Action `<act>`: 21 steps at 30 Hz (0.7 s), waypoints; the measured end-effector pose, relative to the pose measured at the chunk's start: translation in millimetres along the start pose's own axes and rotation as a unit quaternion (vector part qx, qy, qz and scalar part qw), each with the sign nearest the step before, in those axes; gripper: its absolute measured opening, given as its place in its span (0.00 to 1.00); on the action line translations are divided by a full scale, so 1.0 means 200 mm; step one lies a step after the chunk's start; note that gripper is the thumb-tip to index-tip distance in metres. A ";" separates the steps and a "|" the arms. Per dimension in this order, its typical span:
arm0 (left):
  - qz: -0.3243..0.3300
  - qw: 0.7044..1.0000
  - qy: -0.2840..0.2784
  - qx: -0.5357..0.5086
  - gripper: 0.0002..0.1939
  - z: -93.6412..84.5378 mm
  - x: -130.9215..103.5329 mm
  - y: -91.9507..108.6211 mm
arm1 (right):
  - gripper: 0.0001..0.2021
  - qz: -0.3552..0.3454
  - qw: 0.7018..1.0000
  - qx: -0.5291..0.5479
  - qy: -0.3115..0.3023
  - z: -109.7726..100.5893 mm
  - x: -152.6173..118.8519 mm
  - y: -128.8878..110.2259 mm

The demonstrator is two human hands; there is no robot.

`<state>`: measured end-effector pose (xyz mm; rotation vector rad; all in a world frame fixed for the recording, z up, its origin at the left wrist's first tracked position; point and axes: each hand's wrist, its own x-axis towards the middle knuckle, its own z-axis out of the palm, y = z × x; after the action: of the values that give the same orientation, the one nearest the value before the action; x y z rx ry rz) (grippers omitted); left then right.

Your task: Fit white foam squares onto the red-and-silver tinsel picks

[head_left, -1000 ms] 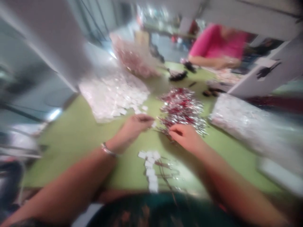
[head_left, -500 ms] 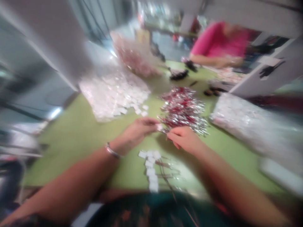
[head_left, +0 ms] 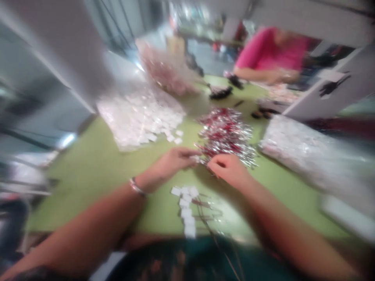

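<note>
Near the middle of the green tabletop [head_left: 96, 171], a small white tag [head_left: 194, 158] is pinched by the left hand [head_left: 172, 164]. Just beside it, a thin silvery strand [head_left: 202, 160] is pinched by the right hand [head_left: 230, 168]; whether tag and strand are joined cannot be told for blur. Just beyond, red-and-silver tinsel strands [head_left: 224, 130] are heaped. Toward the front edge, tagged pieces [head_left: 187, 212] are laid in a column, and a plastic bag [head_left: 117, 125] of loose tags [head_left: 152, 137] is placed beyond the left hand.
</note>
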<state>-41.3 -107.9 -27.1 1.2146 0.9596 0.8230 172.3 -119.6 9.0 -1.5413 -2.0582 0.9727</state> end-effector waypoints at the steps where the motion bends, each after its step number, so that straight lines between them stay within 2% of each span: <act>1: 0.010 1.000 -0.009 0.018 0.16 0.00 0.00 -0.01 | 0.12 -0.027 0.999 -0.026 0.020 0.00 0.00 0.01; 3: 0.022 0.999 -0.013 0.036 0.14 0.00 0.01 -0.02 | 0.11 -0.067 0.995 -0.057 0.047 0.01 -0.01 0.02; 5: 0.017 0.999 0.018 0.038 0.13 -0.01 0.01 -0.03 | 0.11 -0.081 0.993 -0.057 0.058 0.01 -0.02 0.02; 7: 0.009 0.998 0.058 0.006 0.13 -0.02 0.01 -0.03 | 0.11 -0.068 0.996 -0.038 0.050 0.02 -0.02 0.00; 9: -0.002 0.996 0.071 -0.054 0.11 -0.02 0.01 -0.02 | 0.11 -0.047 0.998 -0.018 0.027 0.02 -0.03 -0.02; 12: -0.042 0.990 0.052 -0.127 0.08 0.00 0.00 0.00 | 0.11 -0.038 0.999 -0.011 -0.006 0.03 -0.03 -0.03; 16: -0.068 0.981 0.035 -0.180 0.06 0.02 0.00 0.01 | 0.11 -0.032 0.999 -0.016 -0.003 0.04 -0.02 -0.03; 21: -0.058 0.976 0.007 -0.209 0.14 -0.01 0.00 -0.02 | 0.11 -0.030 0.999 -0.041 0.020 0.02 -0.02 -0.02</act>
<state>-42.2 -107.3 -30.7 0.7826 0.8089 0.8886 168.8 -124.7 9.0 -1.5169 -2.1265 0.8386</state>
